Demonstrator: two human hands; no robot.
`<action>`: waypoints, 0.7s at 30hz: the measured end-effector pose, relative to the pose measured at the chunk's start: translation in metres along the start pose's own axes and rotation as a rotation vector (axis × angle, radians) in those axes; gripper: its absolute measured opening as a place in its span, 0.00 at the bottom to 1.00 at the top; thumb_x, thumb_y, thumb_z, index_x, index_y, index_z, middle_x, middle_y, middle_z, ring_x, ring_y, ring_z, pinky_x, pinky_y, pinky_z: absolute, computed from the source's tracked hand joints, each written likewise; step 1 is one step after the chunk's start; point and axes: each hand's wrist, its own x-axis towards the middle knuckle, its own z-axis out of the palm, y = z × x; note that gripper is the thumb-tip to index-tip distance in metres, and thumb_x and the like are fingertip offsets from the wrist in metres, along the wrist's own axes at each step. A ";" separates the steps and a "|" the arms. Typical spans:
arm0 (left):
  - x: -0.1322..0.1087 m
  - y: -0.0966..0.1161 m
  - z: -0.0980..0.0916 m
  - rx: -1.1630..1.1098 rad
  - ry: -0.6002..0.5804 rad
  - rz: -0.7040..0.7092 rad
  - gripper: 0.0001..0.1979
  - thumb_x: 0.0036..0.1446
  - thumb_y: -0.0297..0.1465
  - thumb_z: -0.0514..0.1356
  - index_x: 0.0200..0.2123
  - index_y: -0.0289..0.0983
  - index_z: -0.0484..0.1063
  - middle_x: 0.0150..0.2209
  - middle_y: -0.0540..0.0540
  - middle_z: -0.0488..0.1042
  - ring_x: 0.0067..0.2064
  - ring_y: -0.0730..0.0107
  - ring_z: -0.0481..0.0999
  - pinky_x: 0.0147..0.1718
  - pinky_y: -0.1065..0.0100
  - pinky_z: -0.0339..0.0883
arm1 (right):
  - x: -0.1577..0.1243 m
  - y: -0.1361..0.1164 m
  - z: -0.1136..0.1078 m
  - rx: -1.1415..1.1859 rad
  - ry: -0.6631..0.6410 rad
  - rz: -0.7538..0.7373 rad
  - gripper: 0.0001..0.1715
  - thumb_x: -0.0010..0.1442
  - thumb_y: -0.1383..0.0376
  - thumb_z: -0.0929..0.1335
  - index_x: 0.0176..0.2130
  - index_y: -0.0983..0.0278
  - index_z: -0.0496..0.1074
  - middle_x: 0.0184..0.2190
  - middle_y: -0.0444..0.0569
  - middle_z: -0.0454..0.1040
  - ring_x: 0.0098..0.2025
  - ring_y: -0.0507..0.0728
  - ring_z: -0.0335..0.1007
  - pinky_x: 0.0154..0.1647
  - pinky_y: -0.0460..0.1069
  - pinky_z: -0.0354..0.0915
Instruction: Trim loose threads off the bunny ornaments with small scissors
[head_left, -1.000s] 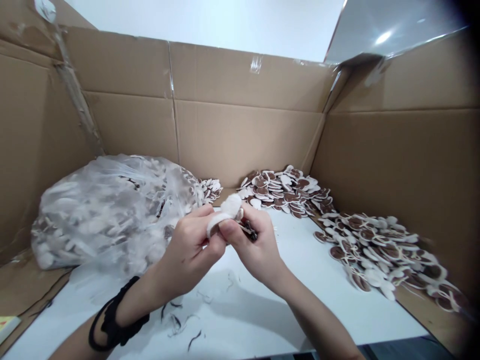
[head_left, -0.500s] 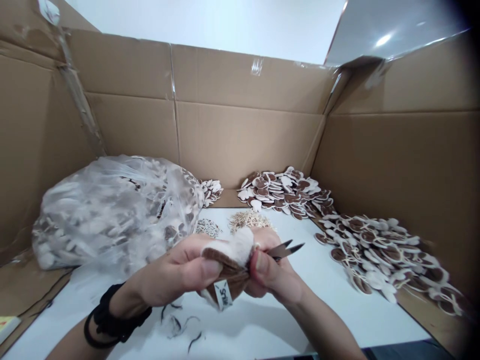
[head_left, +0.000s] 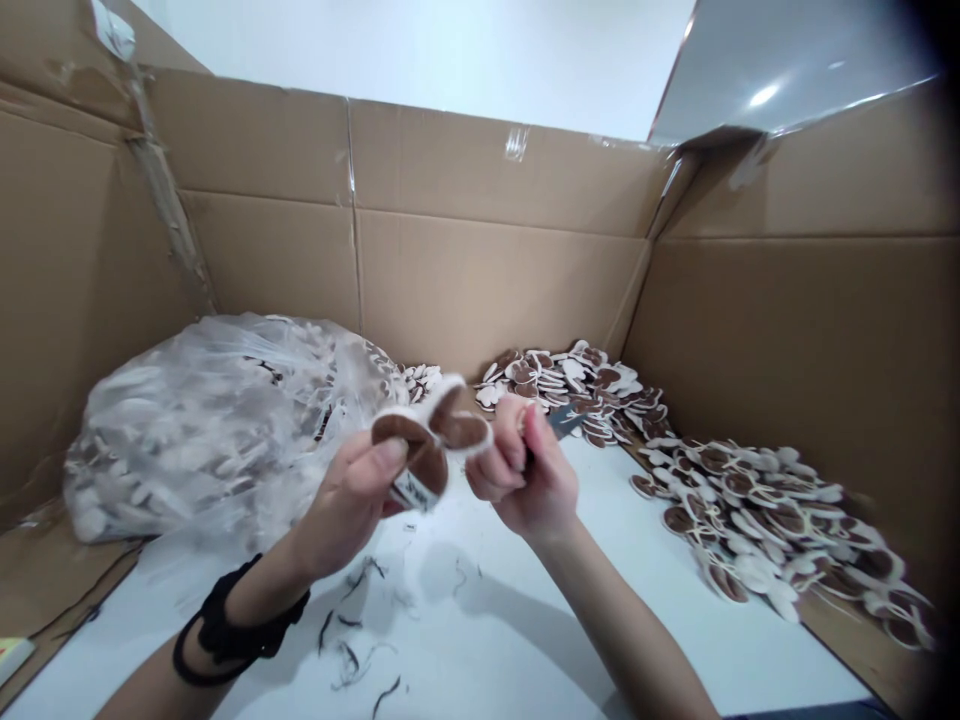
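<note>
My left hand point(head_left: 352, 500) pinches a brown and white plush piece point(head_left: 427, 465) with rounded lobes. A small white label with black lettering point(head_left: 415, 490) shows near its lower edge. To the right, my right hand point(head_left: 529, 465) is closed around small scissors point(head_left: 564, 420), whose dark blades stick out to the right, past the fist. The fist is close to the plush piece; whether any thread runs between them I cannot make out. Dark thread scraps point(head_left: 349, 640) lie on the white tabletop point(head_left: 517, 650) below my hands.
A large clear plastic bag point(head_left: 225, 430) full of similar pieces stands at the left. One heap of brown and white pieces point(head_left: 577, 375) lies at the back, another heap with pale cords point(head_left: 780, 520) at the right. Cardboard walls point(head_left: 495, 280) enclose the table.
My hands have drawn apart and risen. The plush piece, turned to show its brown side, has moved up with my left hand; the scissors now point up and right beside my fist.
</note>
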 end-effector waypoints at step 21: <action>0.003 0.016 -0.010 0.386 0.021 0.138 0.14 0.66 0.37 0.51 0.29 0.38 0.64 0.23 0.53 0.60 0.24 0.72 0.60 0.24 0.70 0.55 | 0.012 0.059 -0.015 -0.461 0.226 0.314 0.13 0.62 0.55 0.65 0.37 0.63 0.67 0.17 0.35 0.54 0.17 0.47 0.44 0.17 0.43 0.46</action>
